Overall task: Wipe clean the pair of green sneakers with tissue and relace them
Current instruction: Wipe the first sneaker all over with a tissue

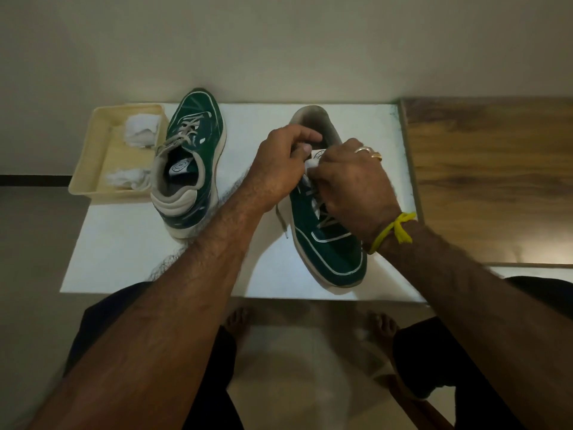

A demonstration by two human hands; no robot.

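Two green sneakers with off-white soles lie on a white board (130, 262). The left sneaker (189, 162) is laced and points away from me. The right sneaker (328, 249) points its toe toward me. Both hands work at its tongue. My left hand (279, 162) pinches something pale at the top eyelets, most likely the lace. My right hand (353, 184), with a gold ring and a yellow wrist thread, curls over the laces and pinches a pale lace end. One loose lace end (282, 223) hangs off the shoe's left side.
A cream plastic tray (90, 169) at the board's far left corner holds two crumpled white tissues (139, 135). A wooden surface (496, 181) adjoins the board on the right. My bare feet (237, 324) stand on the floor below the near edge.
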